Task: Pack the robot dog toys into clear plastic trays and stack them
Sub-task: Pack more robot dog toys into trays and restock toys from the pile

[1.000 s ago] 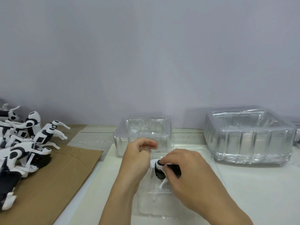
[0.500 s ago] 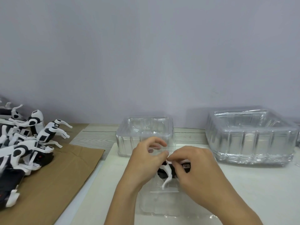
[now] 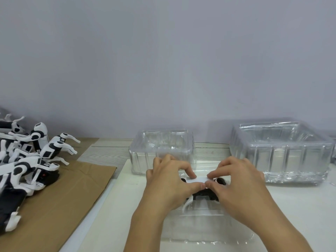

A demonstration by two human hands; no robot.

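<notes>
Hands meet over the clear tray in front of me, my left hand and right hand each pinching the robot dog toy that sits in it, with stacked trays behind and spare dogs far left on cardboard.

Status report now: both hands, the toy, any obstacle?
Left hand and right hand pinching robot dog toy over clear tray. Nothing seen blocking.
</notes>
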